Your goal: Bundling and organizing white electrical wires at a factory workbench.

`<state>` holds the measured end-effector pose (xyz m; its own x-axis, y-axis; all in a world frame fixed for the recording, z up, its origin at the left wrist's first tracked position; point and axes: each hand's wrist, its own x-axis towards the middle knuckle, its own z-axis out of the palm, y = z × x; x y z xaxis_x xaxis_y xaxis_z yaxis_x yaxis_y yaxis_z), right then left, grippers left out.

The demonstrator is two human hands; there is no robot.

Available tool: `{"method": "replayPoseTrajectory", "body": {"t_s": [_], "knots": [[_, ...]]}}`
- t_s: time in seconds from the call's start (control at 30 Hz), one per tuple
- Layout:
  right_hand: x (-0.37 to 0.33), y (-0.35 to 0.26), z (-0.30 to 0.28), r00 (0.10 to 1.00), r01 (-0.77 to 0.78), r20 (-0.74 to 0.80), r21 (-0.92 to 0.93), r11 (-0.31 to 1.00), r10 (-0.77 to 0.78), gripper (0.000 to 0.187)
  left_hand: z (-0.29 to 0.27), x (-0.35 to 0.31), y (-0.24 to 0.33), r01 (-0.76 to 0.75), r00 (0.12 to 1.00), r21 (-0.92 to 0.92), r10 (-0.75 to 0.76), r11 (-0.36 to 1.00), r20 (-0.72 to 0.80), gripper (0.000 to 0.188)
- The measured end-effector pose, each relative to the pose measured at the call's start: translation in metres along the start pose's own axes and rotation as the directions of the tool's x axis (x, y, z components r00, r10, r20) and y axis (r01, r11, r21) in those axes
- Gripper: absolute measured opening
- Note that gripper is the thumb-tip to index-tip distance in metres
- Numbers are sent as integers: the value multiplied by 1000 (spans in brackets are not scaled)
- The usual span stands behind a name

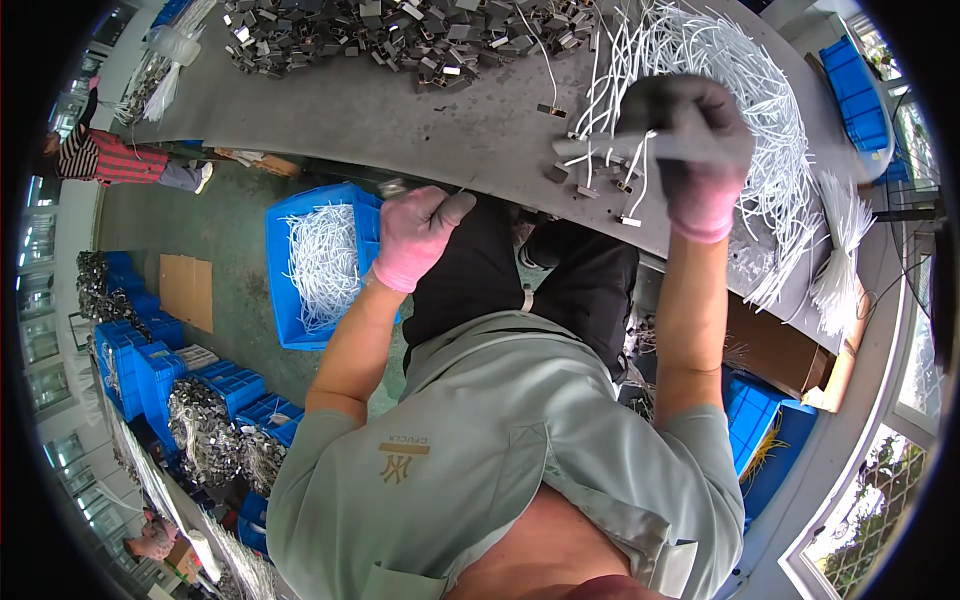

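Observation:
My left hand (418,232), in a pink glove with grey fingertips, is closed at the table's near edge. A small shiny bit shows beside its fingers, but what it grips I cannot make out. Over the table to the right, my right hand (700,165) is curled closed and blurred by motion. A smeared grey rod-shaped thing (600,148) runs leftward from it; its kind is unclear. Below that lie several small dark blocks, one a metal piece (630,221) with a white wire. Another wired block (551,110) lies farther left.
Dark metal blocks (400,45) are heaped at the table's (350,110) far side. White wires (740,90) spread over its right side, with a bundle (840,260) at the edge. A blue crate (290,325) of white wires stands left of my legs. Another person (110,158) is far left.

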<state>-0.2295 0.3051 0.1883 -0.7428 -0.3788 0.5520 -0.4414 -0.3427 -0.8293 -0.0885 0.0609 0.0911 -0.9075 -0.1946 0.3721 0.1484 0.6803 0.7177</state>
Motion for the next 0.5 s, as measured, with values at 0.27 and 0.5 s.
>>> {"method": "replayPoseTrajectory", "body": {"t_s": [0.27,0.5], "knots": [[12,0,17,991,-7,133,219,976,-23,60,0,13,9,88,994,48,-91,995,63,46],[1,3,34,939,-272,-214,22,962,270,36,7,14,10,84,996,-50,-82,995,40,31]]}}
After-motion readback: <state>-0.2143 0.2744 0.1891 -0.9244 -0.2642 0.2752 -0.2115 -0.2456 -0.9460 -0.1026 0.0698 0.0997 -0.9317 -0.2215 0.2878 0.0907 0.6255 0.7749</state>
